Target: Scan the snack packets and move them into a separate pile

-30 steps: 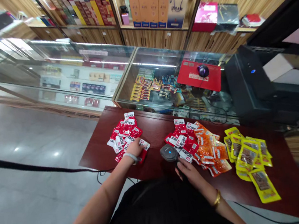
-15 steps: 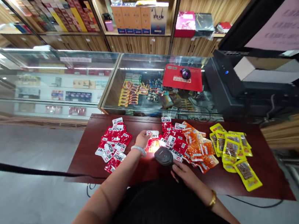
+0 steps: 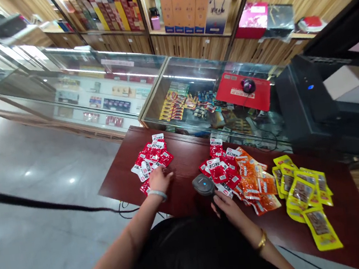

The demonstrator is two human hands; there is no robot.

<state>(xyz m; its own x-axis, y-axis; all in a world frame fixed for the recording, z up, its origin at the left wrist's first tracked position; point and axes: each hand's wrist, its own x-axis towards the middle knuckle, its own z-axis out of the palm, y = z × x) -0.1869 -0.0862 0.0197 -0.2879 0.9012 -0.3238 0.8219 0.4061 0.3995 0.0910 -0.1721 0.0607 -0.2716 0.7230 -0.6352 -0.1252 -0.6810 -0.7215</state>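
Your left hand [image 3: 159, 179] lies on the near edge of the left red packet pile [image 3: 152, 157]; its grip cannot be told. Your right hand [image 3: 225, 203] clasps the scanner [image 3: 203, 184]. Bare table [image 3: 183, 163] separates that pile from the mixed pile [image 3: 238, 175]. The glass case [image 3: 116, 67] behind holds small goods.

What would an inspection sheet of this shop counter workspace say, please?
Surface: dark red-brown wooden table.
Job's things: left red packet pile; centre red packet pile; orange packets; yellow packets; scanner.
Clutter: nothing seen.
Hands: left hand palm-down at left pile's near edge, grip unclear; right hand wrapped on scanner's handle.
Cables: black cable across floor; loops below table edge.
Surroundings: glass display cases, red mat with mouse, black monitor, stocked shelves.
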